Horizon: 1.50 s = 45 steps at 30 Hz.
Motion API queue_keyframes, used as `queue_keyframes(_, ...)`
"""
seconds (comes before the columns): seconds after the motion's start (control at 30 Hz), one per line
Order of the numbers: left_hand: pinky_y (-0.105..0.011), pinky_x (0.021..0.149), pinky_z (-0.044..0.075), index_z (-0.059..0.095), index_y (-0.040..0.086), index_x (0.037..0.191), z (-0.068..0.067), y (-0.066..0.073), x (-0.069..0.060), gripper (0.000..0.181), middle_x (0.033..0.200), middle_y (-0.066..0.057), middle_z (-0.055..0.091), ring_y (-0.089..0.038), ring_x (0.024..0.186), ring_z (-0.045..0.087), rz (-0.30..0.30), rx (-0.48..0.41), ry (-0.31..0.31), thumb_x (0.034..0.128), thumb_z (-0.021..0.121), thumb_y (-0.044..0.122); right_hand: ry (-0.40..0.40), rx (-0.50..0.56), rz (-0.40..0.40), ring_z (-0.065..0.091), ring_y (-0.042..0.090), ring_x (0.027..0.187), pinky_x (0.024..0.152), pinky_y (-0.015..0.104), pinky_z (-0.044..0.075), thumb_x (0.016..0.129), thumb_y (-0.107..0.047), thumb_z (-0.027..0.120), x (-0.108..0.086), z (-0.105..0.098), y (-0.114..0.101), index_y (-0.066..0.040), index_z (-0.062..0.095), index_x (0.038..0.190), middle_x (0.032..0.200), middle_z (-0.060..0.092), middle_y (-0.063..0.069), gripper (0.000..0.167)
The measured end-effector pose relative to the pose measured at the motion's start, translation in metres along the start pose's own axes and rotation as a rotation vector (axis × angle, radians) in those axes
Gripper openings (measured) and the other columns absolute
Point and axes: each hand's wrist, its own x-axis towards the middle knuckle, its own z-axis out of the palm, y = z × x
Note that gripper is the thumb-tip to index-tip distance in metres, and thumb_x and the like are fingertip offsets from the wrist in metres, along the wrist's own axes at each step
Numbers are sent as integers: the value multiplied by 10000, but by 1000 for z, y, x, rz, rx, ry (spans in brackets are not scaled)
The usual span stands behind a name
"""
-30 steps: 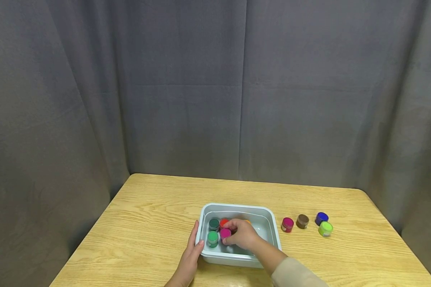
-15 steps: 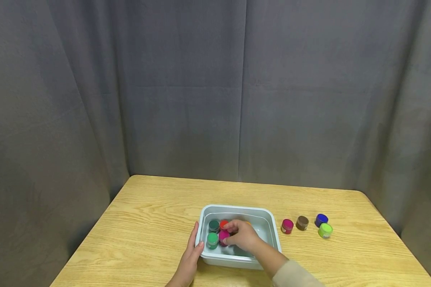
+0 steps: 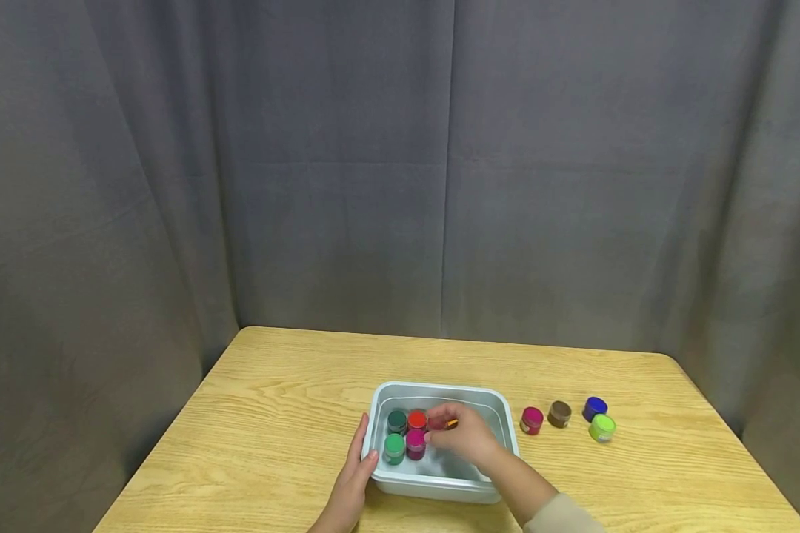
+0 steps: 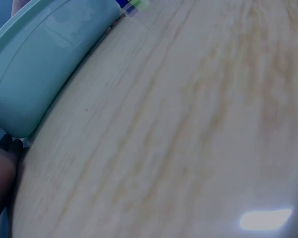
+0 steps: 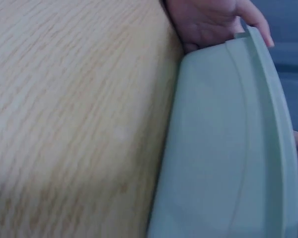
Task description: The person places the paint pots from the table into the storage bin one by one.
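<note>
A pale blue-grey plastic tub [image 3: 440, 488] stands on the table, holding small lidded paint jars. My left hand [image 3: 350, 485] grips its left side, thumb over the rim and fingers along the outer wall. Inside, a dark green jar [image 3: 397, 421], a red jar [image 3: 417, 420], a light green jar [image 3: 394, 448] and a magenta jar [image 3: 415, 444] form a tight block at the left. My right hand [image 3: 465, 435] hovers in the tub just right of the magenta jar, thumb and fingers spread apart. Part of an orange jar [image 3: 452, 424] shows behind its fingers; the rest is hidden.
Right of the tub, a dark pink jar [image 3: 532, 420], a brown jar [image 3: 560, 414], a blue jar [image 3: 595, 408] and a lime green jar [image 3: 602, 427] stand on the wooden table [image 3: 273, 414]. Grey curtains [image 3: 347, 185] hang behind and at both sides.
The magenta jar has come down and slightly left, beside the light green jar. My right hand has let go of it and drawn back to the right. My left hand stays at the tub.
</note>
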Motion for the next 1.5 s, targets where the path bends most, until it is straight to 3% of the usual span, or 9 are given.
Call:
queue_keyframes(0.23, -697, 1146, -8, 59, 121, 1587, 0, 1, 0, 610, 1651, -188, 22, -456, 1500, -27, 11, 4, -2, 1061, 329, 269, 18, 3, 55, 613, 170, 882, 724, 270, 539, 812, -73, 759, -7, -24, -10, 36, 632, 1164, 1130, 659, 203, 390)
queue_keyframes(0.63, -693, 1150, 1, 65, 130, 1589, 0, 1, -1, 607, 1651, -183, 37, -454, 1500, -13, -1, 11, 6, 1061, 331, 266, 116, -39, 122, 615, 210, 995, 824, 332, 576, 861, -148, 744, -21, -74, -9, -13, 611, 1250, 1209, 633, 183, 432)
queue_keyframes(0.93, -697, 1150, 7, 76, 124, 1588, 0, -1, -1, 600, 1650, -187, 49, -456, 1500, 3, 21, 9, 17, 1060, 331, 253, 160, -8, 142, 632, 174, 977, 814, 347, 567, 914, -210, 690, -35, -112, 10, 10, 521, 1341, 1338, 548, 226, 509)
queue_keyframes(1.17, -702, 1145, 11, 78, 140, 1589, 0, -1, -1, 599, 1650, -183, 44, -457, 1500, 1, 14, 14, 19, 1061, 330, 266, 199, -60, 130, 594, 198, 1113, 941, 402, 550, 948, -249, 646, -45, -138, 29, 40, 472, 1373, 1351, 518, 235, 542)
queue_keyframes(1.27, -698, 1149, 14, 79, 139, 1589, 0, -2, -1, 597, 1651, -183, 47, -456, 1500, 4, 14, 19, 22, 1061, 328, 265, 214, -72, 152, 590, 167, 1106, 948, 355, 541, 967, -268, 621, -47, -148, 35, 33, 453, 1390, 1353, 508, 215, 546)
queue_keyframes(1.5, -690, 1156, 17, 77, 115, 1587, 1, -2, 0, 598, 1650, -184, 47, -455, 1501, 9, 16, 24, 27, 1062, 328, 257, 239, -112, 220, 460, 341, 1269, 999, 405, 494, 976, -381, 591, -54, -169, 50, 21, 395, 1433, 1439, 414, 245, 640)
